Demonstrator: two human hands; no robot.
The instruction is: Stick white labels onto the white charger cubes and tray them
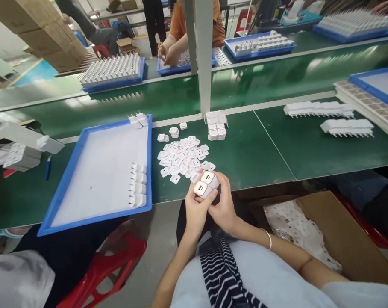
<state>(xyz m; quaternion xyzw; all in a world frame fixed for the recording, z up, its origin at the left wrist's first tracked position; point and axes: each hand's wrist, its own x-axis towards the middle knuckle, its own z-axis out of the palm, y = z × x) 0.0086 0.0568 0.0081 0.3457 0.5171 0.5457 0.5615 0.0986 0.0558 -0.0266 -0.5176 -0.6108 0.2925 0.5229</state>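
Observation:
Two white charger blocks [201, 188] sit side by side between my hands, their port faces turned up. My left hand [197, 207] is closed round their left and near side, thumb against them. My right hand [225, 205] is wrapped round their right side. Just beyond my fingers lies a loose pile of white face plates [181, 156] on the green table [242, 158]. Short stacks of plates [174, 132] stand behind the pile. Farther back, by the post, is a stacked group of white blocks [217, 131].
To the left lies a blue-rimmed tray [149, 162] with several plugs along its right side. Rows of white plugs [318, 109] lie at the right. A metal post [204, 64] rises at the table's back. An open carton [351, 239] stands below right. A person works across the line.

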